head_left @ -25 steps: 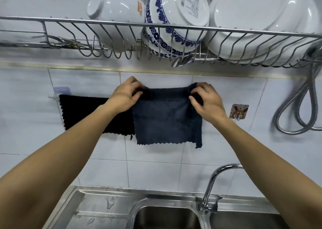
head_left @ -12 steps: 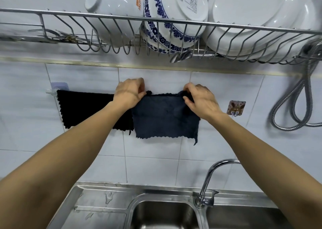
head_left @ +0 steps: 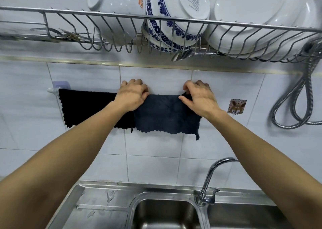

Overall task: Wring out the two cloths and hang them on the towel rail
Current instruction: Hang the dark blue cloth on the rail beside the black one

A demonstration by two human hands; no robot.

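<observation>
A black cloth (head_left: pixel 87 106) hangs folded over the towel rail (head_left: pixel 52 90) on the tiled wall, at the left. Beside it on the right a dark blue cloth (head_left: pixel 167 117) is draped over the same rail, its left edge touching the black one. My left hand (head_left: pixel 131 96) pinches the blue cloth's top left corner at the rail. At the top right corner, my right hand (head_left: pixel 198 98) grips the blue cloth. Most of the rail is hidden under the cloths and my hands.
A wire dish rack (head_left: pixel 156 19) with white and blue-patterned bowls and plates hangs right above my hands. A steel sink (head_left: pixel 165 211) with a tap (head_left: pixel 209 180) lies below. A small wall hook (head_left: pixel 237 106) and a coiled metal hose (head_left: pixel 296 98) are at the right.
The blue cloth has been pulled further back over the rail, so its front flap hangs shorter and flatter. Both hands have moved apart along its top edge.
</observation>
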